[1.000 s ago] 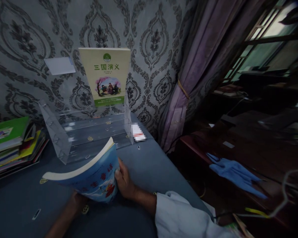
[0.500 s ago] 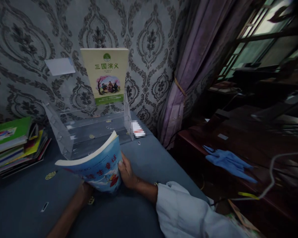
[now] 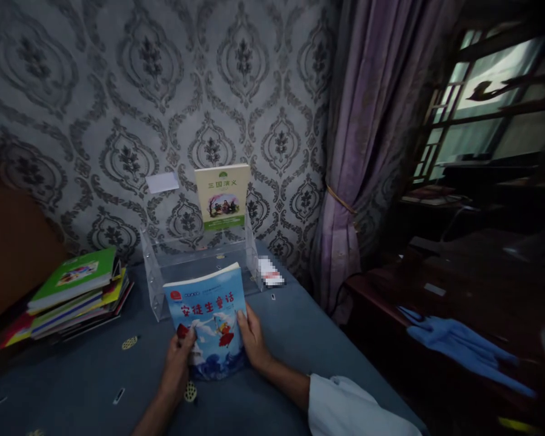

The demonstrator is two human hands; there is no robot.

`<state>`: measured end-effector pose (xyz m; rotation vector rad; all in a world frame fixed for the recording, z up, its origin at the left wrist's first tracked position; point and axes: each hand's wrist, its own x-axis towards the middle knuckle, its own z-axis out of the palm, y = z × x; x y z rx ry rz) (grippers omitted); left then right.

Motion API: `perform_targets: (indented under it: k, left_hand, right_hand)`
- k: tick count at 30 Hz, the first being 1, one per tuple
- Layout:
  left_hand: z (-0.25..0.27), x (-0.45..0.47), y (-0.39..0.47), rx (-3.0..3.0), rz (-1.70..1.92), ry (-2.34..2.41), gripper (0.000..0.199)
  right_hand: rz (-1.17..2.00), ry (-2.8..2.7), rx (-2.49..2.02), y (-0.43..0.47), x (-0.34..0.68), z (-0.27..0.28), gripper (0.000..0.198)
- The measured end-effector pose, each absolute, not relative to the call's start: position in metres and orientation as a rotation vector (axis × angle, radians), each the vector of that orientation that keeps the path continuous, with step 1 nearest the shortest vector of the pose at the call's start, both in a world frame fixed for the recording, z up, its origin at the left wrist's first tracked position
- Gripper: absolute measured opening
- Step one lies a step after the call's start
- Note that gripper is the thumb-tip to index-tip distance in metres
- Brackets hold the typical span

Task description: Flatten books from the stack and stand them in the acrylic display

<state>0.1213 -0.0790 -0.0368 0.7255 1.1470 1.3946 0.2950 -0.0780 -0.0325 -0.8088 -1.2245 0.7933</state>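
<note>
Because it is gripped at both sides, the blue book stands nearly upright above the near part of the table, its front cover turned towards the wearer. The left hand is closed on its lower left side, thumb across the cover; the right hand pinches the right edge, thumb in front and the other fingers mostly hidden behind. Holding it from opposite sides probably stops the soft cover bowing and the pages fanning out.

Just beyond the book is a clear rack, set near the wall, perhaps so that its open front faces the wearer. At its rear a cream book stands tilted back a little, cover outward, seemingly propped by the rack so its title can be read. Left of the rack, a stack of books lies flat, which likely makes the uneven sizes stable.

Further right, a band gathers the purple curtain, and a blue glove-like item lies limp on a dark red surface.
</note>
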Motion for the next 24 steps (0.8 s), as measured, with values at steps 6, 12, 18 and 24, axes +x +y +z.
perform_targets:
  k: [6, 12, 18, 24]
  left_hand:
    - [0.000, 0.126, -0.085, 0.779, 1.415, 1.056, 0.060]
    - [0.041, 0.126, -0.056, 0.904, 1.442, 1.009, 0.056]
    - [0.113, 0.137, -0.010, 1.088, 1.539, 0.999, 0.061]
    - [0.196, 0.159, 0.043, 1.379, 1.746, 0.800, 0.055]
  right_hand:
    - [0.812, -1.294, -0.782, -0.070, 0.295, -0.029, 0.052]
    - [0.775, -1.652, -0.717, -0.048, 0.326, 0.020, 0.054]
    - [0.534, -1.883, -0.595, -0.002, 0.368, 0.098, 0.053]
    - [0.193, -1.929, -0.572, 0.040, 0.394, 0.189, 0.039]
